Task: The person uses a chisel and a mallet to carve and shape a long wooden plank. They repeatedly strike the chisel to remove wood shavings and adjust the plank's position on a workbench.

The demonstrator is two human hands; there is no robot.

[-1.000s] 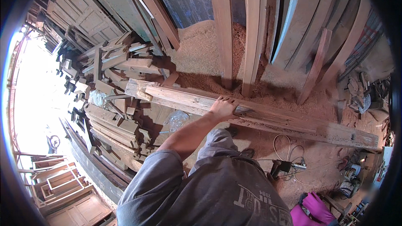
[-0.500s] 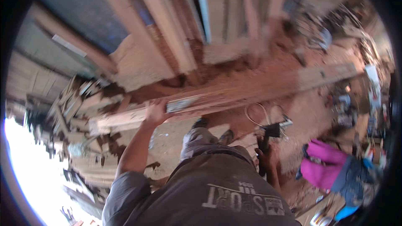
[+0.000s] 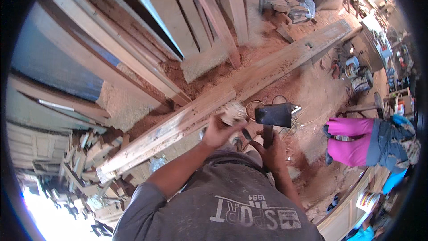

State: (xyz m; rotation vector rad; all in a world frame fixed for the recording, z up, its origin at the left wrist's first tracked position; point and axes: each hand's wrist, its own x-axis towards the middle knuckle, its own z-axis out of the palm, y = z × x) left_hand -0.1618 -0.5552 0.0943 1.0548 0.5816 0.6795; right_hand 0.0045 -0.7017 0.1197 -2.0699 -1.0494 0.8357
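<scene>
My left hand (image 3: 217,133) is raised near the front edge of a long wooden beam (image 3: 267,73), its fingers bent round a pale, ridged piece (image 3: 233,112) whose kind I cannot make out. A short black thing (image 3: 246,134) shows by its fingertips, partly hidden. My right hand (image 3: 273,151) is closed on the handle of a mallet-like tool with a dark rectangular head (image 3: 273,115), held upright in front of my body. The beam lies slantwise from near left to far right, dusted with reddish sawdust, with a small notch near its far end.
Boards (image 3: 214,22) lean along the far left side. Scrap wood (image 3: 84,169) is heaped at the left. A cable (image 3: 292,129) lies on the dusty floor. A person in pink trousers (image 3: 352,140) is at the right, near a bucket (image 3: 362,81) and a cluttered bench (image 3: 374,40).
My left hand has left the beam and moved right, toward my right hand. The mallet-like tool has come up and left. My view has turned, so the beam slants more steeply.
</scene>
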